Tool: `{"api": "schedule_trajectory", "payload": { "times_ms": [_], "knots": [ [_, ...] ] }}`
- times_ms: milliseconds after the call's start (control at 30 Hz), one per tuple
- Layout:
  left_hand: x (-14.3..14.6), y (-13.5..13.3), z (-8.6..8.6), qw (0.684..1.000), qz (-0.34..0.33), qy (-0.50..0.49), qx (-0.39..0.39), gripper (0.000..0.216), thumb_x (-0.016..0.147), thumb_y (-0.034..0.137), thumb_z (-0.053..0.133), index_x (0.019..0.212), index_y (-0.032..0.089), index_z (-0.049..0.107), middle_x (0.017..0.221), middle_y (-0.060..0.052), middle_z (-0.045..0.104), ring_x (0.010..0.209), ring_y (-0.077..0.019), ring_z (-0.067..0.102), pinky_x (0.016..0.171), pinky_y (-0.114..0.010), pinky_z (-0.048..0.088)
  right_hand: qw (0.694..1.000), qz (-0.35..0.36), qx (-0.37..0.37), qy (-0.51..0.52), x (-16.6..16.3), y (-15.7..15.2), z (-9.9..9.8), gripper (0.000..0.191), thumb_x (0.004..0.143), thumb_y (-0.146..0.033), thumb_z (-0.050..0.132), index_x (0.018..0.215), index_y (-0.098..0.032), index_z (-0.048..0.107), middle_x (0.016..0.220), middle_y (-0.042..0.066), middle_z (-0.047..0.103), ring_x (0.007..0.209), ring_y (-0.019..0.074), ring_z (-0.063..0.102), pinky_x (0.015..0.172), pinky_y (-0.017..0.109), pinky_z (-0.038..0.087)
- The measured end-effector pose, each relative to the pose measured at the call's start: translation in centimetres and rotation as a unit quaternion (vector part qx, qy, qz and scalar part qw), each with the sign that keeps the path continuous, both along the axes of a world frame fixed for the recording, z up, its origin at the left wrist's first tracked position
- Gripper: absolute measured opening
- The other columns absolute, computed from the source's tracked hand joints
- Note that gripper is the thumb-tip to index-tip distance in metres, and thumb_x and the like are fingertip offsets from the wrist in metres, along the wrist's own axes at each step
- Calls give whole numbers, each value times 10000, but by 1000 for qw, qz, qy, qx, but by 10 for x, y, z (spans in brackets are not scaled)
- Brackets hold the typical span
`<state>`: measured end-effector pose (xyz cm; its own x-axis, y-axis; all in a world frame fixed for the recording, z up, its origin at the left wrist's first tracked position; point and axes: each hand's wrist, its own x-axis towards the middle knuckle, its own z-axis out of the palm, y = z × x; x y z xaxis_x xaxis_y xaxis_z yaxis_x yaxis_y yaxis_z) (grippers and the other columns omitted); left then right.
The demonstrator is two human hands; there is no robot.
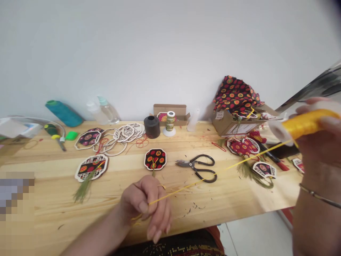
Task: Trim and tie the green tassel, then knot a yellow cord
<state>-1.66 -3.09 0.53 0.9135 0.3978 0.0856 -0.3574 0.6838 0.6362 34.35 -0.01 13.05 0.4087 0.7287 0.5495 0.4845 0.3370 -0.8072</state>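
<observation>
— Any writing you can read?
— None; the box (pixel 226 124) label at right is too small.
— And the hands?
— Low centre, the left hand (pixel 145 208) pinches the yellow thread (pixel 213 172). At the right edge, the right hand (pixel 319 142) grips the spool (pixel 301 124), blurred and partly cut off. Scissors (pixel 199 167) lie on the table (pixel 53 199) under the thread.

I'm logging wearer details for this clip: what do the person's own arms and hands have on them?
Both forearms are bare, with no sleeves or gloves in view. The right hand has a thin metal bangle round its wrist. The left hand shows no ring, watch or band; its nails look unpainted.
</observation>
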Motion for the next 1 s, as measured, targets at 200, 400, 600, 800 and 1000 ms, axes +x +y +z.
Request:
{"api": "schedule_trajectory", "payload": {
  "times_ms": [200, 400, 600, 800, 1000],
  "knots": [
    [8, -9, 8, 966, -150, 134, 164, 282, 646, 481, 688, 545, 218, 675, 645, -89, 687, 605, -195, 619, 626, -318, 495, 970, -45, 62, 229, -46, 29, -18, 141, 704, -347, 672, 778, -234, 714, 976, 87, 670, 661, 136, 587, 436, 292, 254],
    [7, -7, 5, 942, -177, 167, 231, 290, 716, 482, 641, 615, 213, 678, 679, -61, 677, 646, -175, 599, 671, -284, 486, 959, 213, -185, -26, -113, 51, -74, 449, 750, -419, 651, 1130, -192, 577, 991, 81, 601, 733, 162, 582, 577, 298, 490],
    [5, -8, 0, 959, -148, 146, 190, 235, 742, 383, 642, 592, 203, 631, 656, -51, 659, 629, -160, 590, 671, -289, 477, 928, 220, -167, -249, -155, 75, -108, 424, 765, -344, 664, 1141, -166, 577, 1021, 90, 553, 924, 198, 563, 861, 382, 450],
    [5, -10, 5, 964, -131, 155, 174, 232, 744, 380, 644, 606, 194, 629, 671, -59, 670, 641, -166, 599, 700, -306, 480, 912, 211, -212, -282, -163, 89, -118, 540, 740, -304, 694, 1226, -153, 513, 1105, 113, 527, 967, 209, 579, 895, 382, 443],
    [4, -12, 1, 983, -35, 155, 96, 158, 754, 323, 659, 725, 174, 702, 707, -86, 727, 688, -173, 665, 694, -296, 496, 917, 214, -177, -285, -156, 57, -97, 545, 803, -226, 601, 1323, -177, 441, 1326, 148, 445, 1103, 251, 529, 935, 412, 417]
  ]
}}
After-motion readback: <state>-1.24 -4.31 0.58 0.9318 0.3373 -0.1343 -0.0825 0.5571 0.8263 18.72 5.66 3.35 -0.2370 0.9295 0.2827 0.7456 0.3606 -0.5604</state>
